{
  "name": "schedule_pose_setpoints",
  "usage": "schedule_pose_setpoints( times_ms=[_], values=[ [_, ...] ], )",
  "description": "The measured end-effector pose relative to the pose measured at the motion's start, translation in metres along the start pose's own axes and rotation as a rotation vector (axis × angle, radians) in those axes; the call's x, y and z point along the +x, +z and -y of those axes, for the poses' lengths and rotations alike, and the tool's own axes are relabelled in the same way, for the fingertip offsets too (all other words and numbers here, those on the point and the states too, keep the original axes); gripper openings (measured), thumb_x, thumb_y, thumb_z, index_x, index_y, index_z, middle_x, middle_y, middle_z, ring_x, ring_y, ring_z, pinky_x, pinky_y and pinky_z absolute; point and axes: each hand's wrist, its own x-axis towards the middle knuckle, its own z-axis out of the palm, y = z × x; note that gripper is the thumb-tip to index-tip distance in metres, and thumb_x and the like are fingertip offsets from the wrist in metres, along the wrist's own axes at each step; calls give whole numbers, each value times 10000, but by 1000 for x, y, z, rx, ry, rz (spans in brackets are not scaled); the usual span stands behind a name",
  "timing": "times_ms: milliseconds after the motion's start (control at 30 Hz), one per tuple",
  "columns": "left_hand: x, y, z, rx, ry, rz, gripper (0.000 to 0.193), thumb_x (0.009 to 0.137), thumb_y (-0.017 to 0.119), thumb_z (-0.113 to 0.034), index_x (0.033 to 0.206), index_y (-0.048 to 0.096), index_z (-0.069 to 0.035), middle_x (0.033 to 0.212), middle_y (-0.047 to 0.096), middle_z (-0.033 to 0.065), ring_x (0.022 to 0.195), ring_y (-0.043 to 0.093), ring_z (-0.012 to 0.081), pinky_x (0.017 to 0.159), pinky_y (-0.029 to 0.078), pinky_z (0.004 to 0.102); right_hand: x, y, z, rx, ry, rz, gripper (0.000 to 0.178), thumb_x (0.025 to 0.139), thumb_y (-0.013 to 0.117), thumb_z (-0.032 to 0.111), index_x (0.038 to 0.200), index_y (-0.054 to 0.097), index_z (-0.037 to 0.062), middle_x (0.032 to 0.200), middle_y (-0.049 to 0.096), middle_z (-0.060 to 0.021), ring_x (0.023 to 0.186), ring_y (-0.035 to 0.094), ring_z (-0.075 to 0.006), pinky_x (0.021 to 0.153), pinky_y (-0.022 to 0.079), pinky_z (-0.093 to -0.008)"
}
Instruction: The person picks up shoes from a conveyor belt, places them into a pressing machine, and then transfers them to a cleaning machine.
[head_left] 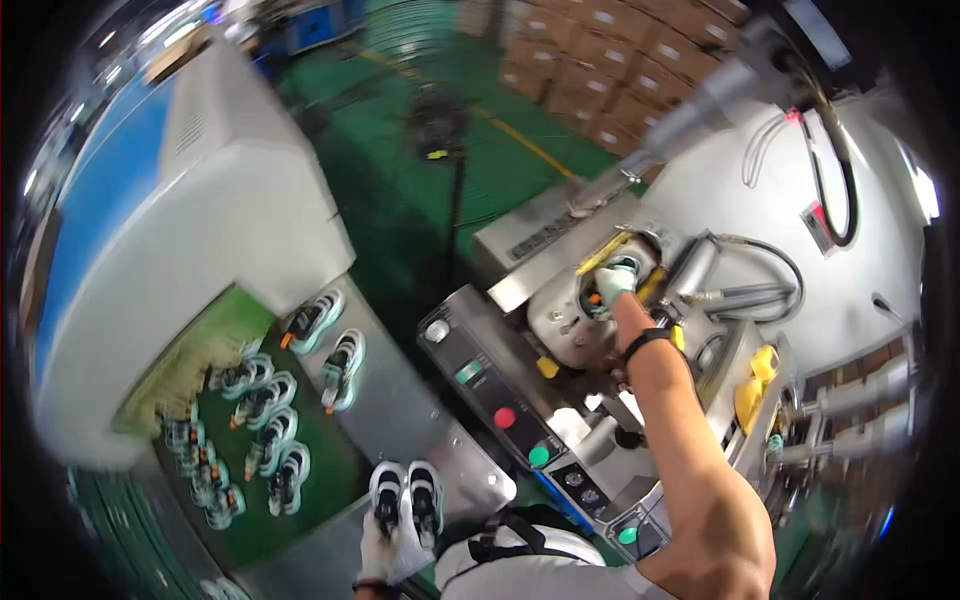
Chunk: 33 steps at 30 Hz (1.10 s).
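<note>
My left hand, in a whitish glove, is closed on the back of a black and white sneaker at the near edge of the metal ledge. A second sneaker stands right beside it, toes pointing away from me. My right arm reaches far out to the metal press. There my gloved right hand is closed around another sneaker inside the rounded holder; an orange bit shows by the fingers. Part of that shoe is hidden by the hand and the holder.
Several similar sneakers stand on a green conveyor belt under a white and blue machine. Two more sneakers rest on the ledge. Red and green buttons line the press panel. Beyond are a fan and stacked cartons.
</note>
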Motion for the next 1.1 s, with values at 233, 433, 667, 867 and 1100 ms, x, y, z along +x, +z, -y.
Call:
schedule_pose_setpoints(
  times_ms=[233,433,667,867,1100],
  values=[
    [11,20,13,-210,-121,-113,547,882,598,-4,1381,378,-50,1186,581,207,1076,597,349,962,466,426,-120,-70,48,628,-203,163,294,938,578,212,1059,616,-54,929,629,-105,887,599,-257,846,489,-410],
    [4,88,117,-524,-135,-186,599,833,629,-6,1381,389,-28,1254,508,167,1189,507,283,1065,386,378,-384,-9,-9,354,-775,-73,711,923,629,232,1456,293,-97,1542,277,-285,1412,308,-353,1166,246,-400],
    [14,45,61,-193,-29,-59,802,744,754,-166,1400,331,20,1349,435,269,1264,439,458,1077,380,493,-435,69,-106,-536,-880,-38,986,753,783,230,1459,212,-156,1527,187,-383,1437,185,-512,1194,164,-518],
    [27,53,75,-211,-32,-117,858,706,782,-111,1436,336,-50,1412,406,238,1294,429,442,1102,374,476,-542,164,-98,86,-350,541,995,820,778,381,1485,230,-118,1539,306,-279,1447,291,-344,1178,248,-396],
    [53,15,71,-265,-148,160,802,761,720,-169,1455,331,-72,1398,423,234,1292,441,432,1082,404,452,-585,256,-79,392,-92,169,613,740,781,183,1244,516,-44,1073,629,-168,964,628,-271,897,497,-386]
  ],
)
